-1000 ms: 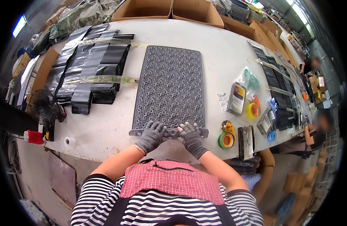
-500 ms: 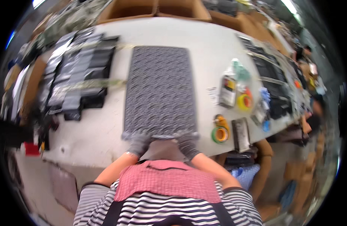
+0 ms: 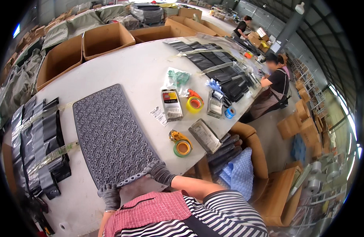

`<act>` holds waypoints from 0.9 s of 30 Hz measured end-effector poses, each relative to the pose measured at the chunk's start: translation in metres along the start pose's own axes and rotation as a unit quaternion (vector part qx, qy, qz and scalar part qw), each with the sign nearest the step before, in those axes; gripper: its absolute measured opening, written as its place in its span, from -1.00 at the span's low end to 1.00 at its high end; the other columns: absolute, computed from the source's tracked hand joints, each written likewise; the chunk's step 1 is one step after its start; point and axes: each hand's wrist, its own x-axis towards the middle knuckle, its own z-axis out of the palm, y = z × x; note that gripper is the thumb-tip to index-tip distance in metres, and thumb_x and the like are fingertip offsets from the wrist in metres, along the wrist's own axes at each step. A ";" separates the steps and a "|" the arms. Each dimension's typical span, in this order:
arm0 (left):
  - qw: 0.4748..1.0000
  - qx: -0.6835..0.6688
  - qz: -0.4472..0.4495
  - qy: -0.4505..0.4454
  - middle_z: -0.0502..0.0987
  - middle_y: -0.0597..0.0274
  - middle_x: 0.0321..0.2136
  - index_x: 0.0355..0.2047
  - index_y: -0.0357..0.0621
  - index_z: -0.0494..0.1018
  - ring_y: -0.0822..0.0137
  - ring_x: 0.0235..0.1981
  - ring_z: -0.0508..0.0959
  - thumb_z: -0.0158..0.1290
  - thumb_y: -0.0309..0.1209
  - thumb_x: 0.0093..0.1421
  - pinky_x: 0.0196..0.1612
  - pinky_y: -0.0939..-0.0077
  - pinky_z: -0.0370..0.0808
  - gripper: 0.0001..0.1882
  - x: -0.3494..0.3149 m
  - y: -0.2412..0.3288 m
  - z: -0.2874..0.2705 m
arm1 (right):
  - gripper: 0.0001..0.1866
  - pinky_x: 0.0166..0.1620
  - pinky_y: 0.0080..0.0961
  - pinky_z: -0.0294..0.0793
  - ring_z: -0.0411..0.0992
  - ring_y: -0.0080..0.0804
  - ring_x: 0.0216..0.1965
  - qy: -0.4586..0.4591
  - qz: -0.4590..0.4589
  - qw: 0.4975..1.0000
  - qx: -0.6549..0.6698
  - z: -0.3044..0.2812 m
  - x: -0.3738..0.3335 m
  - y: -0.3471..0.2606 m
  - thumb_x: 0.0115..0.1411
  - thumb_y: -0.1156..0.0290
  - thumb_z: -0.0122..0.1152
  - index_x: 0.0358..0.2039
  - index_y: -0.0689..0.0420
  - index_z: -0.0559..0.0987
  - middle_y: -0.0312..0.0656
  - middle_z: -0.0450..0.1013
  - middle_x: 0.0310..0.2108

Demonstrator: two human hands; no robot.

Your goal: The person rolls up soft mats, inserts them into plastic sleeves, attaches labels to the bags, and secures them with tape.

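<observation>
A long grey bath mat (image 3: 115,134), its upper face covered with small round suction cups, lies on the white table. Both my hands wear grey knitted gloves. At the mat's near left corner, my left hand (image 3: 110,196) has its fingers closed over the edge. My right hand (image 3: 160,173) grips the near right corner. Between the two hands the near edge is turned up, so a strip of it stands above the rest. The thumbs are partly hidden by the mat and gloves.
Black plastic-wrapped bundles (image 3: 41,146) lie at left, with more black packages (image 3: 215,63) at far right. A tape dispenser (image 3: 181,144), yellow tape roll (image 3: 194,103) and small boxes (image 3: 172,104) sit right of the mat. Cardboard cartons (image 3: 107,39) line the far edge. A co-worker (image 3: 275,81) sits at right.
My view has swung to the right, so the mat now appears further left and slanted. Both hands stay on its near edge.
</observation>
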 end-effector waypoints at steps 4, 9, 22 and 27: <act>0.999 0.009 -0.026 -0.038 0.51 0.14 -0.21 -0.16 0.07 0.49 0.04 -0.11 0.49 0.18 -0.08 0.12 -0.15 0.02 0.42 -0.65 0.007 0.014 -0.031 | -0.49 -0.01 -0.03 0.41 0.48 0.00 -0.07 -0.061 0.084 0.995 0.015 0.018 0.008 0.004 0.19 -0.12 0.14 -0.11 0.03 0.65 -0.02 0.56 -0.15; 0.977 -0.157 -0.102 -0.106 0.52 0.01 -0.18 -0.17 -0.06 0.48 -0.07 -0.16 0.56 0.20 -0.03 0.17 -0.15 0.03 0.48 -0.59 0.043 -0.009 -0.042 | -0.41 -0.16 -0.15 0.46 0.52 -0.01 -0.22 -0.002 0.137 0.960 0.242 -0.015 0.035 0.012 0.10 -0.21 0.27 -0.39 0.18 0.64 0.04 0.56 -0.38; 0.992 -0.095 0.058 0.065 0.49 0.20 -0.09 -0.15 0.02 0.53 0.04 -0.02 0.45 0.26 -0.13 0.06 0.09 0.00 0.33 -0.62 0.021 -0.006 -0.020 | -0.55 -0.23 -0.19 0.49 0.55 -0.21 -0.31 -0.152 0.205 0.964 0.079 -0.041 0.089 0.004 -0.14 -0.03 0.55 -0.42 0.06 0.64 -0.13 0.60 -0.39; 0.992 -0.115 0.046 0.000 0.49 0.23 -0.07 -0.14 0.09 0.53 0.02 0.04 0.41 0.22 -0.10 0.11 0.09 -0.01 0.32 -0.66 0.033 0.000 -0.005 | -0.61 0.00 -0.13 0.40 0.48 -0.18 -0.12 -0.052 0.160 0.971 0.168 0.043 0.047 0.025 0.00 -0.03 0.39 -0.28 -0.04 0.67 -0.18 0.56 -0.22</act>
